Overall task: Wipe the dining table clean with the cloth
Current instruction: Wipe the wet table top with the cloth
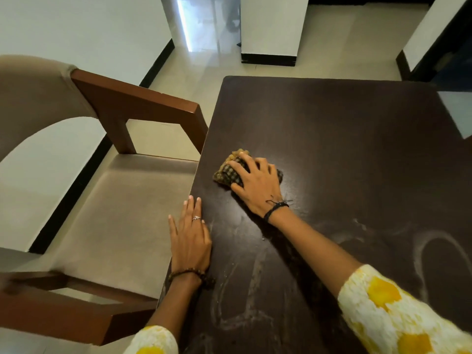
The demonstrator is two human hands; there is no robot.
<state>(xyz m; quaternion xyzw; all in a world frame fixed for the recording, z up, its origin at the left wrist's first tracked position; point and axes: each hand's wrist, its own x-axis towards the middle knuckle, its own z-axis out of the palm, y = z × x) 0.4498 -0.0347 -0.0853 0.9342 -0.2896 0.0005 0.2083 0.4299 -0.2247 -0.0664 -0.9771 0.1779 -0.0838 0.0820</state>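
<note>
A dark brown dining table (344, 139) fills the right of the view, with pale wipe streaks near its front. A bunched yellow and dark checked cloth (227, 172) lies on the table near its left edge. My right hand (255, 182) presses down on the cloth with fingers spread over it. My left hand (190, 236) rests flat on the table's left edge, fingers straight, holding nothing.
A wooden armchair (107, 200) with a beige seat stands close against the table's left side. Tiled floor and white pillars (270, 29) lie beyond the far edge. A pale reflection (457, 111) shows on the table's right edge.
</note>
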